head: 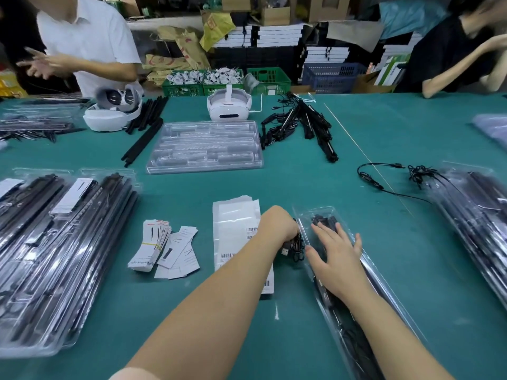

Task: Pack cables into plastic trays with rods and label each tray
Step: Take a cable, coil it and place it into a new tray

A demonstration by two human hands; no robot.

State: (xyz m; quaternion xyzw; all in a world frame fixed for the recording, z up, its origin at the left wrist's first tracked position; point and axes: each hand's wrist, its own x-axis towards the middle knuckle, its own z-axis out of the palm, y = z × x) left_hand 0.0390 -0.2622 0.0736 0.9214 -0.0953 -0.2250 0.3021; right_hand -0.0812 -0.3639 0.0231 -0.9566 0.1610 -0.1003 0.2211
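A narrow clear plastic tray [384, 292] lies slanted on the green table in front of me, with black rods and parts inside. My right hand [336, 255] rests flat on the tray, fingers spread. My left hand [279, 226] is at the tray's left edge, closed on a coiled black cable [295, 248] whose USB plug sticks out below. A sheet of barcode labels [238, 231] lies under my left forearm. Small paper label cards [164, 248] sit to the left, one bundle held by a rubber band.
Stacks of filled trays stand at the left [60, 248] and right [477, 220]. An empty clear tray [204, 145], loose black rods [145, 133], a pile of cables [301, 124] and two white headsets lie farther back. Two people stand or sit at the far edge.
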